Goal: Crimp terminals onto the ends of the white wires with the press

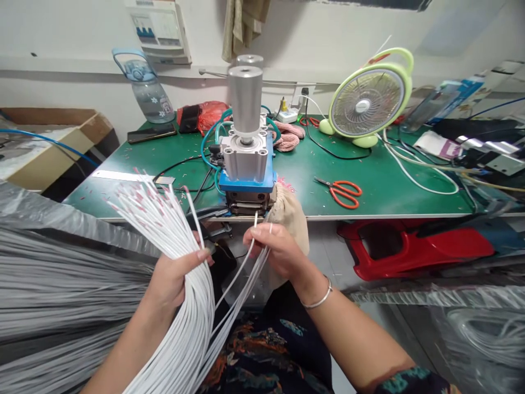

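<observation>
My left hand (pixel 176 276) is wrapped round a thick bundle of white cables (pixel 164 230), many with pinkish-red ends that fan out up and to the left. One cable stands apart from the bundle near the thumb. My right hand (pixel 274 243) is closed on a few white cables (pixel 241 290) that hang down toward my lap. Its thumb and fingers pinch one of them, whose tip points up into the front of a small press (pixel 248 200). The press has a blue plate and a silver cylinder. Whether the tip touches the press's jaws I cannot tell.
A cloth bag (pixel 293 216) hangs right of the press at the edge of the green table (pixel 311 189). Orange-handled scissors (pixel 344 192), a green fan (pixel 367 104), a water bottle (pixel 150 96) and a phone (pixel 151 133) are on it. Grey cables (pixel 61 295) lie at left; a red stool (pixel 426 249) stands below right.
</observation>
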### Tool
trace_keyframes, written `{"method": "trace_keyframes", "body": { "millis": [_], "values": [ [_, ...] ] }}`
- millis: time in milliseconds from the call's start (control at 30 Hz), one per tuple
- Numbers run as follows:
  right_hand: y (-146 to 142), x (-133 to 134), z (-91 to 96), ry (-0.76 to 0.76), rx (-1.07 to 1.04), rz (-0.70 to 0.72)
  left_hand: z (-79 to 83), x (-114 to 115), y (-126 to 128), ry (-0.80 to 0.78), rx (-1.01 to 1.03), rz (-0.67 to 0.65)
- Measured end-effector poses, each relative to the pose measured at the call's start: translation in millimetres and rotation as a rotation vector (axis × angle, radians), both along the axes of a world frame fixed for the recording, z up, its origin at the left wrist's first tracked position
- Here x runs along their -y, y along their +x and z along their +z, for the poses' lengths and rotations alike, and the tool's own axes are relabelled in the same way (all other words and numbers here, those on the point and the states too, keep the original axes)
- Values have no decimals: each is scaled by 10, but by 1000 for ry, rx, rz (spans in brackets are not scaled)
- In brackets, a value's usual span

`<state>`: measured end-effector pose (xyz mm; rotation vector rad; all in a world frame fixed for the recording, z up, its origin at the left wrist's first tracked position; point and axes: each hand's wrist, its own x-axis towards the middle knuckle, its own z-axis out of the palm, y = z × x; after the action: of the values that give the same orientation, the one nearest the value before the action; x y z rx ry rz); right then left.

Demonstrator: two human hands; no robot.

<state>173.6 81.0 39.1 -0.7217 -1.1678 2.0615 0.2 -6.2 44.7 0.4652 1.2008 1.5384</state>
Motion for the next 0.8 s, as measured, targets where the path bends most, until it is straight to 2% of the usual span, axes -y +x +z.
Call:
{"method": "trace_keyframes", "body": {
  "millis": [67, 167, 267, 333, 433, 567, 700, 800],
  "values": [
    [1, 61, 14, -17, -1, 19, -58, 16, 92, -17, -82, -58],
    [-77, 124, 17, -49, 19, 45, -121, 24, 229, 53, -226, -190],
    [-153, 114, 7, -58, 47, -13, -165, 38, 244, 63, -317, -254],
    [-170, 68, 16, -122, 35, -101, -175, 52, 176, -1, -247, -180],
    [-170, -26, 55, -256, -19, -202, -146, 56, 39, -31, -20, -44],
    [-181, -117, 77, -372, -98, -222, -85, 39, -72, -12, 92, 40],
    [-128, -131, 3, -236, -118, -185, -109, 48, -73, -15, 68, 28],
    [-6, -91, -39, -111, -104, -46, -166, 74, -33, -19, 24, -21]
  ]
}}
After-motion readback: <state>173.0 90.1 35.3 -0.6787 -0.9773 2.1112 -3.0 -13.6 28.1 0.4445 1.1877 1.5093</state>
